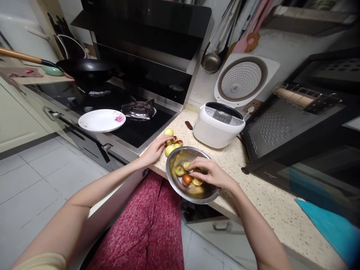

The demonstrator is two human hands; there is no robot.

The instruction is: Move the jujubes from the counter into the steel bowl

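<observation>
My left hand (155, 150) rests at the counter's edge, fingers stretched out over a small heap of fruits that look like jujubes (170, 150), some yellow-green and some red-brown. Beside the heap sits a steel bowl (206, 195), slightly overhanging the counter's front edge. Inside it lie several more jujubes, among them a red-brown one (187, 180) and a greenish one (180, 170). My right hand (210, 171) reaches over the bowl's right side, its fingers and thumb curled around a jujube that they partly hide.
A white rice cooker (212, 132) with its lid raised stands behind the bowl, a small dark brown object (188, 125) beside it. A flowered white plate (101, 120) lies on the stove's front edge; a black wok (88, 69) sits further left. At right stand a black oven (281, 150) and a blue cloth (326, 225).
</observation>
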